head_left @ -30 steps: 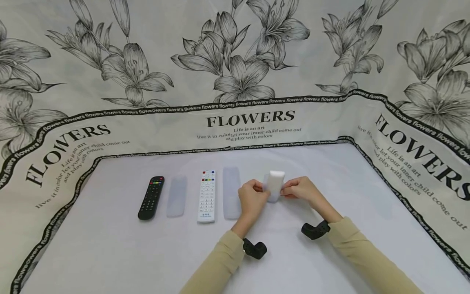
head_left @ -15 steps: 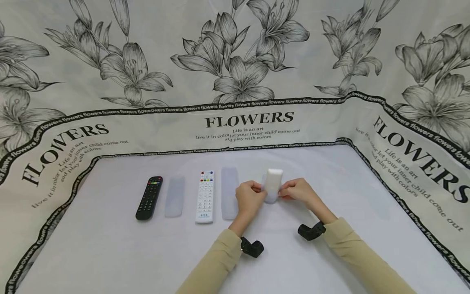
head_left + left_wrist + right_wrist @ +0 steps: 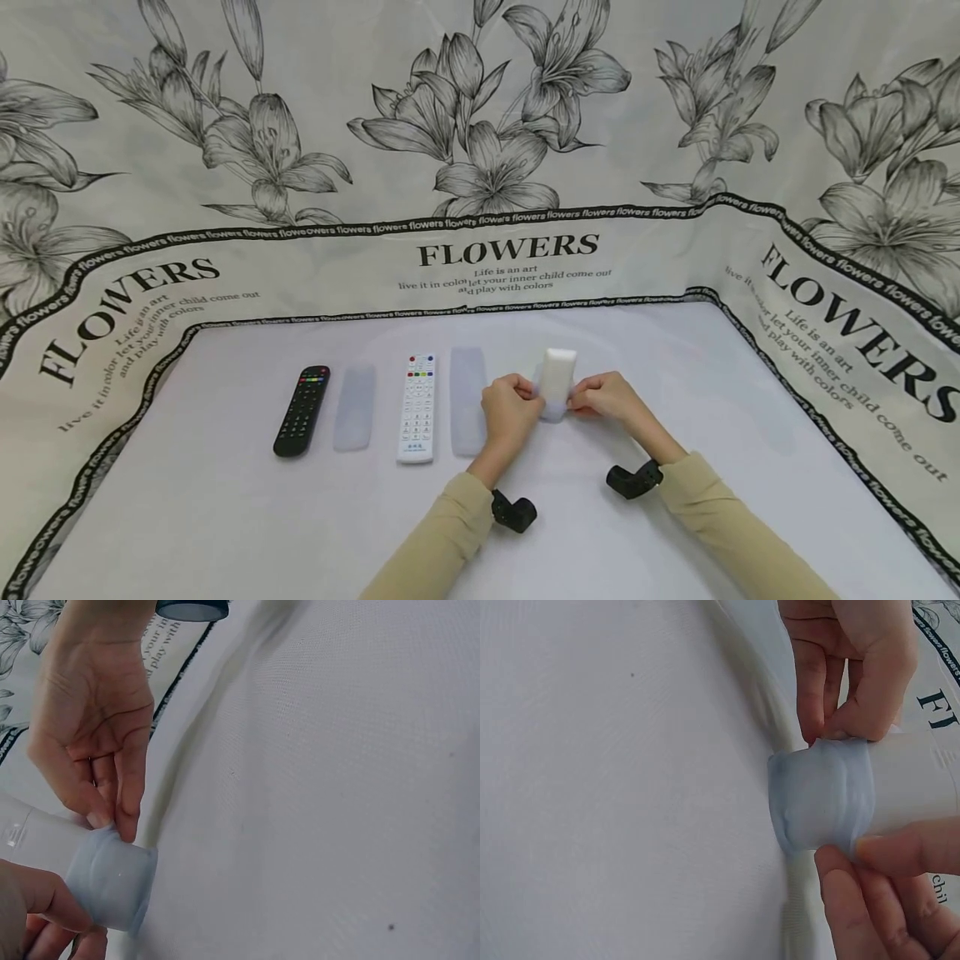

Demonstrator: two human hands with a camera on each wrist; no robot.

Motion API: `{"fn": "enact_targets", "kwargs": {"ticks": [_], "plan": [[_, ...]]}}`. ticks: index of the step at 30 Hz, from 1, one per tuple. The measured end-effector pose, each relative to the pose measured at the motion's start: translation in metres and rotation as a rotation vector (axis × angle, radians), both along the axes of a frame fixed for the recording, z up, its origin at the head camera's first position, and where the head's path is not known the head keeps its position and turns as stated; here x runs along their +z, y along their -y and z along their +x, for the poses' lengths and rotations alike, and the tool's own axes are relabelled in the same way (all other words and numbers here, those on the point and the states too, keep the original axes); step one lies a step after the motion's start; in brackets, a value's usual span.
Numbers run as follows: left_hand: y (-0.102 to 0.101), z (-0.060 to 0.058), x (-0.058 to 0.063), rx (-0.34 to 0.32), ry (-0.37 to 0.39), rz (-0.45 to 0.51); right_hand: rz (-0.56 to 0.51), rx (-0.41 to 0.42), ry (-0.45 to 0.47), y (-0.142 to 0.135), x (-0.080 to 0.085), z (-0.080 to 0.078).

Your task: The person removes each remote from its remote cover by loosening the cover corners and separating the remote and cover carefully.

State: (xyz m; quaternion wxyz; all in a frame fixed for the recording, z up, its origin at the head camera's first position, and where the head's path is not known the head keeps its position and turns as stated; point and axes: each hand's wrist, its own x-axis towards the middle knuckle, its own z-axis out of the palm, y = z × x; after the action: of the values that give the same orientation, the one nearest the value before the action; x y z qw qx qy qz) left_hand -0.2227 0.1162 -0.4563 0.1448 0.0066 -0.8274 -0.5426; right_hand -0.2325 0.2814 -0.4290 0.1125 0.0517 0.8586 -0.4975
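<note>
A white remote control stands tilted up between the two hands, its plain side toward the head camera. Its lower end sits inside a translucent bluish silicone cover, which is bunched in folds round it. My left hand pinches the cover's edge on the left side. On the opposite side, my right hand pinches the same edge between thumb and fingers. Both wrist views show the folded rim at the fingertips, and a small ridged latch shows on the remote in the left wrist view.
Left of the hands lie a long translucent cover, a white remote with coloured buttons, a shorter cover and a black remote. Flower-printed cloth walls enclose the white table at the back and sides.
Both hands keep their pinch on the cover, and the white remote leans at almost the same angle. The head view has shifted slightly, so the scene sits a little further left and lower.
</note>
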Motion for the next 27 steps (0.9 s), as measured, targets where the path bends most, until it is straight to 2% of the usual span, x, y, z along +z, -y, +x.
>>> {"fn": "enact_targets", "kwargs": {"ticks": [7,17,23,27], "plan": [[-0.0001,0.0023,-0.0021,-0.001,-0.006,-0.06,0.033,-0.002,-0.006,0.0028,-0.0005,0.0049],[0.0012,0.0035,-0.0034,-0.041,0.011,-0.115,0.015,-0.019,0.009,0.0023,-0.0073,0.0085],[0.0029,0.0028,-0.0004,-0.083,0.044,-0.129,0.02,-0.026,-0.001,0.0028,-0.0093,0.0093],[0.0042,0.0023,0.0042,-0.073,0.055,-0.133,0.026,-0.025,-0.02,0.0026,-0.0075,0.0083]]}}
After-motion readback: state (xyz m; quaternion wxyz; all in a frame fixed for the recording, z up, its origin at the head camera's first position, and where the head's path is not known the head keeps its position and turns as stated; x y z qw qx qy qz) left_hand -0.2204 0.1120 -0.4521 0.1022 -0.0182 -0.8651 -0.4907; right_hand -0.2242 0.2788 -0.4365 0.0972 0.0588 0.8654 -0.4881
